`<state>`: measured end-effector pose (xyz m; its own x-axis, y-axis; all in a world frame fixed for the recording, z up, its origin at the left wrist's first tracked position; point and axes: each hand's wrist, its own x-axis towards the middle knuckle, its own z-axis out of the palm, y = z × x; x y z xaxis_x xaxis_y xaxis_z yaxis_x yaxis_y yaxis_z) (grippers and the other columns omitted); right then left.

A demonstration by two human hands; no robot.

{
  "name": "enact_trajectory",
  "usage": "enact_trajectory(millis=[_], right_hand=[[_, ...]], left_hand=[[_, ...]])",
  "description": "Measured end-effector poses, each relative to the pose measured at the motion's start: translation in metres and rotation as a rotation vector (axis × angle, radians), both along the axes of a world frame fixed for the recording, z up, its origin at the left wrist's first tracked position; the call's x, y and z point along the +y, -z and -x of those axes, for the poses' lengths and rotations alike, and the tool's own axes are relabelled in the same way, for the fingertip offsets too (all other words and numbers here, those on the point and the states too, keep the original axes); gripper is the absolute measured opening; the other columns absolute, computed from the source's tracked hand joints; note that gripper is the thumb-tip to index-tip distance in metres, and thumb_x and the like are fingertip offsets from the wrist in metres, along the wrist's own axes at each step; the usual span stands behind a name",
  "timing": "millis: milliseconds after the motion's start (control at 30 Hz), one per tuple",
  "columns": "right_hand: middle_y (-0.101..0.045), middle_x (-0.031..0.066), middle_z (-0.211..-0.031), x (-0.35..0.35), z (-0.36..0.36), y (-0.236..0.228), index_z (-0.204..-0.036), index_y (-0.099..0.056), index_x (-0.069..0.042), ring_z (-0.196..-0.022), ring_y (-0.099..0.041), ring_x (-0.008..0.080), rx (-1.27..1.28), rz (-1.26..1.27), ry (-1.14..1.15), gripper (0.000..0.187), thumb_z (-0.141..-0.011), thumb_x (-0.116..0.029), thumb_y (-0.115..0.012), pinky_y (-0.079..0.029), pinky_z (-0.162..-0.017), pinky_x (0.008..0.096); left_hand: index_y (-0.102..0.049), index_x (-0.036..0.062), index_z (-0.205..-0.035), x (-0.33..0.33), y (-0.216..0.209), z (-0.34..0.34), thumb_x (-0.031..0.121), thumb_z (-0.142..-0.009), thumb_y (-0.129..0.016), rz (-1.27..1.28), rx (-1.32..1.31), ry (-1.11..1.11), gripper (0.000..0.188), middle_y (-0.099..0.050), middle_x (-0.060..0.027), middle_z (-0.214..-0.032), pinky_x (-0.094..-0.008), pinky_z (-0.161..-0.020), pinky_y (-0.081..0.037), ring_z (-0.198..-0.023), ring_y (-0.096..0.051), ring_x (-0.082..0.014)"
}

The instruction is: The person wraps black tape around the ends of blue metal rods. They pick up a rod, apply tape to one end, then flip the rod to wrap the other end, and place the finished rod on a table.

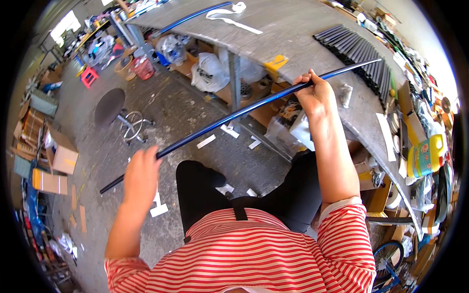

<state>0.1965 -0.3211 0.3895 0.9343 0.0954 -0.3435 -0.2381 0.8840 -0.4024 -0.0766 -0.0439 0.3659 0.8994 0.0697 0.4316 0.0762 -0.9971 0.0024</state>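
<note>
A long, shiny dark blue pole slants across in front of me, its left end low over the floor and its right end high above the metal table. My left hand, slightly blurred, is closed round it near the black lower end. Farther up, my right hand grips the pole between thumb and fingers, palm side turned up. A second blue pole lies at the far edge of the table, beside a crumpled white strip. Several dark tubes with black ends lie in a row at the right.
The grey metal table curves round to my right. Bags and boxes fill its lower shelf. A yellow jug stands at the right. At left are a round stool, a red stool and cardboard boxes. White scraps litter the floor.
</note>
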Motion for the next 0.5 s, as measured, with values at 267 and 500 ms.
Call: enact_trajectory(millis=[267,500], right_hand=[[-0.018,-0.0047,-0.047,0.018,0.049,-0.003,-0.054,-0.029,-0.015,-0.04,-0.017,0.0089,0.095,-0.16,-0.097,0.041,-0.088,-0.031,-0.046,-0.018,-0.04,0.0247],[-0.015,-0.0052,-0.044,-0.02,0.062,0.021,-0.05,-0.021,-0.017,-0.037,-0.013,0.01,-0.243,-0.525,-0.475,0.045,-0.088,-0.027,-0.043,-0.014,-0.036,0.0267]], left_hand=[[-0.05,0.0002,-0.086,-0.055,-0.004,-0.019,0.024,-0.081,-0.059,0.001,0.22,0.066,0.026,-0.05,-0.0133,-0.064,-0.0383,-0.053,-0.042,-0.06,-0.054,-0.0322],[-0.045,0.0047,-0.068,-0.056,-0.034,0.005,0.044,-0.093,-0.034,1.542,1.395,0.107,0.047,-0.045,-0.0021,-0.052,-0.0294,-0.041,-0.034,-0.043,-0.04,-0.0149]])
